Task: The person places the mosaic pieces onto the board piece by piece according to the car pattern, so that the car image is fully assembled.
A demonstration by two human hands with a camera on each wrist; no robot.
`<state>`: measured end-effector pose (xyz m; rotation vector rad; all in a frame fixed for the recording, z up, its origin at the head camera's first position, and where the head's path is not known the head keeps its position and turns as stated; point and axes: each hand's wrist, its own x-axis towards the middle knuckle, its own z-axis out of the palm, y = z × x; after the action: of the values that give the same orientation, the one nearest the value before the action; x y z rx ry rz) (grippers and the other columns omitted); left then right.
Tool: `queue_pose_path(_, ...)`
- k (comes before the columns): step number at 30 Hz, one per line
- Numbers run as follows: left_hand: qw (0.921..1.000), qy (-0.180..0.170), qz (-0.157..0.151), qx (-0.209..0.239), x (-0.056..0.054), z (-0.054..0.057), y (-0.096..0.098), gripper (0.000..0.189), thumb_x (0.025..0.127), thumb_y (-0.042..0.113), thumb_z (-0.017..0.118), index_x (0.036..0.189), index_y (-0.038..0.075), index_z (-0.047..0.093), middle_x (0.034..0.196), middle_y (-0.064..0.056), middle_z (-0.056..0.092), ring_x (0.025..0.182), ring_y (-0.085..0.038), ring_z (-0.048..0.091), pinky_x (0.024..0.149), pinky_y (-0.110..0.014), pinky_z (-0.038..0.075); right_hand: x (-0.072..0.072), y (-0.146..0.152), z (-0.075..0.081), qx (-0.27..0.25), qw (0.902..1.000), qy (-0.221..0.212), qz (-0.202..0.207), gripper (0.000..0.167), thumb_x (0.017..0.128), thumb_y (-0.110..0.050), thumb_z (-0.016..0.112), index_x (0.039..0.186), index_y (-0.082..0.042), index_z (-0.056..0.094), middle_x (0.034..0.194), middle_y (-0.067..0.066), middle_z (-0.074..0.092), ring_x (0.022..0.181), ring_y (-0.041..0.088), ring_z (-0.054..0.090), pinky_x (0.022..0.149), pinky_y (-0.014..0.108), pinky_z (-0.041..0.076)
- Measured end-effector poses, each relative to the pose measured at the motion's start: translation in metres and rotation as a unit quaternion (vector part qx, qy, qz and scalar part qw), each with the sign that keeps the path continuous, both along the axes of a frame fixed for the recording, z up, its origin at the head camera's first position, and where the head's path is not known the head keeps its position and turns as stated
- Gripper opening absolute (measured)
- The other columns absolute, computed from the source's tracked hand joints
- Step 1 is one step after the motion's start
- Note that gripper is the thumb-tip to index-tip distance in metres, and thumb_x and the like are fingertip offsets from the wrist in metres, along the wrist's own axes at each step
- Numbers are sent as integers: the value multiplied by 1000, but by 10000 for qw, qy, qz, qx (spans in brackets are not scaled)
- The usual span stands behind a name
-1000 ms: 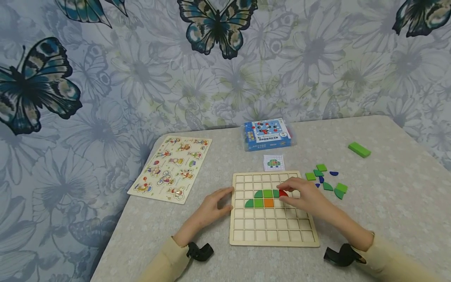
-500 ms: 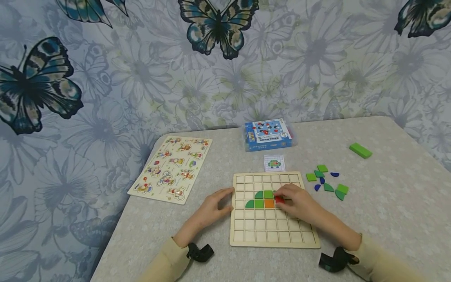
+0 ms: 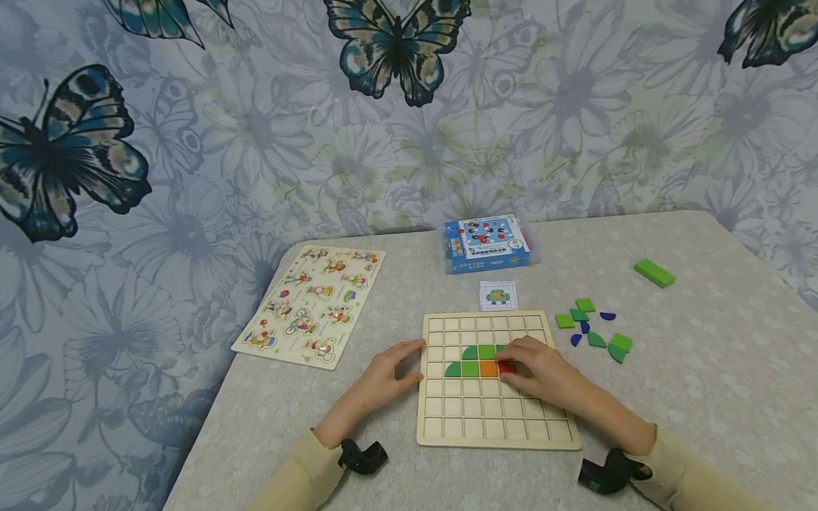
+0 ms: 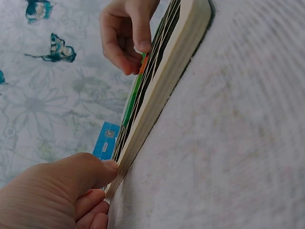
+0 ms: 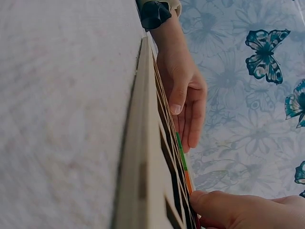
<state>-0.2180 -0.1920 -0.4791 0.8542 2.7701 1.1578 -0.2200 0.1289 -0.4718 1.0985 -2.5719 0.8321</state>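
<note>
Red piece (image 3: 507, 366) partly hidden by right hand (image 3: 542, 370); small print on box (image 3: 488, 245) unreadable; far-right butterfly (image 3: 770, 32) cut off.

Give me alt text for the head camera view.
A person's right hand pinches a red piece on a wooden grid board, beside an orange square and green pieces, while the left hand touches the board's left edge. A small pattern card lies beyond the board; loose green and blue pieces lie to its right.

Left fingers (image 3: 405, 348) extend, loosely spread, while right fingers (image 3: 525, 345) pinch.
</note>
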Motion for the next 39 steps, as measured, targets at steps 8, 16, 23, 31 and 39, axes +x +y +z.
queue_pose_path(8,10000,27,-21,29,0,0,0,57,89,17,67,140,3,45,140,-10,46,130,-25,40,105,-41,36,0,0,-1,25,10000,-27,69,26,83,-23,74,107,-13,70,106,-5,62,101,14,56,83,35,52)
queue_pose_path(16,10000,-11,-22,7,0,0,-1,57,89,17,67,140,4,44,140,-10,45,130,-25,39,104,-41,36,0,-2,2,-233,9994,-114,228,24,83,-18,74,106,-11,71,103,-4,64,97,13,58,80,35,52)
queue_pose_path(23,10000,18,-47,-12,0,2,0,57,89,15,67,140,2,45,140,-11,46,130,-25,40,104,-41,37,2,3,22,-813,9943,-507,458,22,82,-10,74,104,-7,71,100,-2,66,86,15,60,70,32,54)
queue_pose_path(31,10000,46,-76,17,-1,1,-1,57,89,16,67,140,3,44,140,-11,46,130,-25,40,104,-42,37,-17,59,45,-540,9976,65,-422,28,78,-6,76,105,-6,69,100,2,67,82,22,64,66,40,55)
queue_pose_path(39,10000,28,-69,-49,-1,1,-1,57,90,18,66,140,3,44,140,-11,46,130,-25,40,103,-42,37,-17,115,46,-206,9900,85,-1390,27,82,-12,74,108,-6,69,101,5,67,84,24,63,66,42,54)
